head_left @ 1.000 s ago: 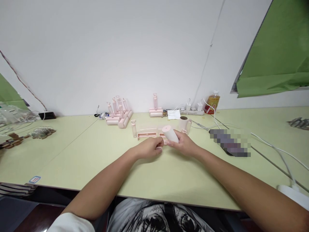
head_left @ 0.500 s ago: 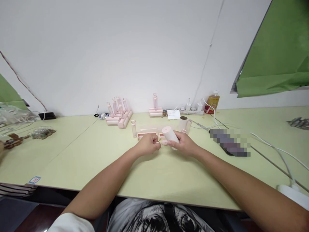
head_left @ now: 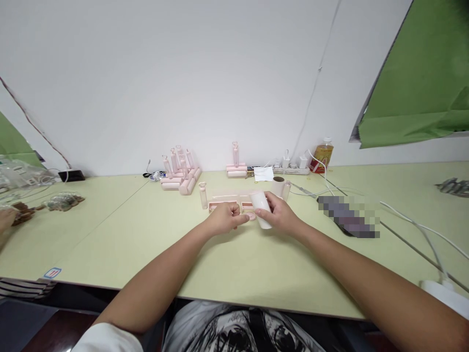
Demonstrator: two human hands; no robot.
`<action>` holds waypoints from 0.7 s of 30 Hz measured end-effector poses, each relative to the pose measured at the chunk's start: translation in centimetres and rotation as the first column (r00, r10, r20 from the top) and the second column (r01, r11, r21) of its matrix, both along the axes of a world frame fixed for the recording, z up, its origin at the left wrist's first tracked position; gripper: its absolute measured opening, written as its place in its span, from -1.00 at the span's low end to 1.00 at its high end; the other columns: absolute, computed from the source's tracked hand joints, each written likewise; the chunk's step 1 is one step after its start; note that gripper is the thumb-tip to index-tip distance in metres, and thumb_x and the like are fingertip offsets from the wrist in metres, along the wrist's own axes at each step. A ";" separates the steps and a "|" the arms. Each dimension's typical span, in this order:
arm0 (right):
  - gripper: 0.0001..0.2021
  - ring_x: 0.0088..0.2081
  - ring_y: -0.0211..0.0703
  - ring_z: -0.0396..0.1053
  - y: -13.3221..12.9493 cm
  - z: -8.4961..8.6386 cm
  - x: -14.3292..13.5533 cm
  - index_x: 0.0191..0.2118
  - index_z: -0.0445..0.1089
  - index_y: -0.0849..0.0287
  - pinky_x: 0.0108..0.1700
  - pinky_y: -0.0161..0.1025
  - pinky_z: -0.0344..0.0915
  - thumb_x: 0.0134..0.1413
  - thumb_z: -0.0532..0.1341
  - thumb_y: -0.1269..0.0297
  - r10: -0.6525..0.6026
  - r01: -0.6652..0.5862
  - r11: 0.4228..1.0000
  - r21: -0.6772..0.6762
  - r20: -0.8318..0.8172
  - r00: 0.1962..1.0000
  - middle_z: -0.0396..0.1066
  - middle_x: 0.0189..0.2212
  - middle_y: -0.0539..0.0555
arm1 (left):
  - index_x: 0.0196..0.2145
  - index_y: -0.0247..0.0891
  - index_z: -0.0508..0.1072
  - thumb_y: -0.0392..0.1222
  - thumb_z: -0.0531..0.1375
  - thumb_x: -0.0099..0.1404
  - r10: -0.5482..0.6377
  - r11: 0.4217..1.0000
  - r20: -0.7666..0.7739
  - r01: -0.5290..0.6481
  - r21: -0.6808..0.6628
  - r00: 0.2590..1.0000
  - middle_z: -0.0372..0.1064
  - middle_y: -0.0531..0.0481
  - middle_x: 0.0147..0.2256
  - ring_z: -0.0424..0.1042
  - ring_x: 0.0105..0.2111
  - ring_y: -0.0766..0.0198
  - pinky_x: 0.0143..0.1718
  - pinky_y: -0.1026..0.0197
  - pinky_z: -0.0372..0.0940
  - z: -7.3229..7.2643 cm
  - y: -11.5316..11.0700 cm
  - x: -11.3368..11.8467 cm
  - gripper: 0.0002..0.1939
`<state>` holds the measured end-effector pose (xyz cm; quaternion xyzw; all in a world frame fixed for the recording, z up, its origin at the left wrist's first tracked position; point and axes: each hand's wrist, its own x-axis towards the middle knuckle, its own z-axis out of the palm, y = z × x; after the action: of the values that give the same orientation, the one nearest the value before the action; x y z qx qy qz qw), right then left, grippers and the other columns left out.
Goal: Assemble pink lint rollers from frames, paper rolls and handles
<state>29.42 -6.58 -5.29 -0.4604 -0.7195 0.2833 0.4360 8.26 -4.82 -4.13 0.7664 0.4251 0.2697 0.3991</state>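
My right hand is wrapped round a white roll, which leans to the left. My left hand has its fingers curled and its thumb pointing at a flat pink disc on the table. Whether anything is inside those curled fingers is too small to tell. Behind both hands lie open pink casings with a clear cover. A clear pink-topped tube stands to their left, and a roll with a brown core stands behind my right hand.
Several pink rollers are piled at the back left, and another pink roller lies near the wall. A power strip, a bottle and a blurred dark object are on the right. Another person's hand shows far left.
The white roll in my right hand has turned, so its pink end now faces away. My left thumb has stretched out toward the disc. Another person's hand has come further into view.
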 end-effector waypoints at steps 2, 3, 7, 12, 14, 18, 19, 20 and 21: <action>-0.37 -0.39 -0.13 0.33 -0.3 0.1 -0.1 0.13 0.09 0.15 -0.42 -0.27 0.24 -0.02 0.27 0.04 0.054 -0.058 0.996 -0.066 -0.068 0.996 0.38 -0.36 0.05 | -0.59 -0.20 0.04 0.23 0.21 0.07 -0.008 1.000 -0.001 0.008 -0.007 1.000 0.13 0.15 -0.68 0.30 -0.63 0.35 -0.67 0.35 0.02 0.0 0.0 0.0 -0.47; -0.28 -0.38 -0.12 0.35 -0.4 0.1 -0.1 0.20 -0.02 0.13 -0.41 -0.26 0.26 -0.02 0.28 0.06 0.069 -0.076 0.994 -0.083 -0.089 0.994 0.38 -0.34 0.05 | -0.58 -0.20 0.05 0.24 0.21 0.08 -0.014 1.000 -0.001 0.014 -0.009 1.000 0.14 0.15 -0.67 0.30 -0.62 0.35 -0.68 0.36 0.02 0.0 0.0 0.0 -0.48; -0.26 -0.28 -0.11 0.36 -0.7 0.1 -0.2 0.23 -0.05 0.06 -0.31 -0.23 0.31 -0.03 0.30 0.13 0.071 -0.074 0.997 -0.019 -0.121 0.990 0.33 -0.22 0.07 | -0.57 -0.20 0.09 0.20 0.20 0.11 -0.024 1.000 0.011 0.024 -0.008 1.000 0.16 0.14 -0.65 0.31 -0.61 0.35 -0.68 0.36 0.04 -0.1 0.1 0.0 -0.52; -0.51 -0.38 -0.19 0.29 -0.4 -0.2 -0.1 0.00 0.14 0.06 -0.37 -0.26 0.28 -0.04 0.29 0.14 0.024 -0.019 0.999 0.040 -0.146 0.989 0.27 -0.33 -0.02 | -0.57 -0.21 0.10 0.16 0.20 0.12 -0.023 1.000 0.029 0.023 -0.004 0.999 0.20 0.12 -0.63 0.34 -0.58 0.34 -0.68 0.37 0.13 -0.1 0.1 0.0 -0.54; -0.57 -0.44 -0.23 0.25 -0.3 -0.3 0.0 -0.07 0.14 0.07 -0.42 -0.28 0.25 -0.04 0.29 0.14 -0.016 0.026 0.998 0.060 -0.149 0.989 0.25 -0.41 -0.06 | -0.56 -0.22 0.14 0.16 0.20 0.13 -0.008 1.000 0.036 0.009 -0.015 0.999 0.24 0.10 -0.60 0.36 -0.56 0.32 -0.68 0.36 0.18 0.1 0.1 0.1 -0.56; -0.60 -0.53 -0.27 0.24 -0.2 -0.1 0.0 -0.21 0.07 0.07 -0.56 -0.31 0.21 -0.05 0.30 0.13 -0.028 0.040 0.998 0.043 -0.238 0.971 0.33 -0.38 -0.03 | -0.50 -0.24 0.23 0.15 0.21 0.14 0.055 0.998 0.044 -0.054 -0.017 0.998 0.32 0.04 -0.55 0.39 -0.53 0.31 -0.67 0.36 0.25 0.2 0.3 0.1 -0.60; -0.60 -0.53 -0.26 0.27 -0.2 -0.1 0.0 -0.23 0.05 0.07 -0.59 -0.31 0.22 -0.05 0.30 0.12 -0.012 0.023 0.999 0.037 -0.282 0.959 0.35 -0.34 -0.01 | -0.49 -0.25 0.24 0.15 0.21 0.14 0.068 0.998 0.052 -0.067 -0.016 0.996 0.33 0.03 -0.54 0.40 -0.52 0.31 -0.66 0.36 0.26 0.2 0.4 0.1 -0.60; -0.61 -0.52 -0.25 0.30 -0.2 0.0 0.0 -0.25 0.04 0.07 -0.60 -0.31 0.24 -0.05 0.29 0.13 0.006 0.006 0.999 0.035 -0.325 0.946 0.37 -0.31 0.01 | -0.49 -0.25 0.24 0.16 0.20 0.15 0.079 0.997 0.067 -0.078 -0.016 0.995 0.33 0.03 -0.53 0.41 -0.52 0.31 -0.66 0.36 0.26 0.1 0.5 0.1 -0.60; -0.62 -0.52 -0.24 0.32 -0.2 0.0 0.0 -0.27 0.03 0.07 -0.60 -0.30 0.25 -0.05 0.28 0.14 0.020 -0.007 0.999 0.036 -0.363 0.932 0.38 -0.28 0.02 | -0.49 -0.26 0.24 0.16 0.20 0.15 0.086 0.996 0.090 -0.085 -0.015 0.992 0.33 0.02 -0.53 0.41 -0.52 0.31 -0.66 0.37 0.26 0.1 0.6 0.1 -0.59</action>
<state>29.44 -6.81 -5.31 -0.3876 -0.6345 0.3541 0.5672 8.39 -4.25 -4.06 0.7324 0.4404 0.3183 0.4103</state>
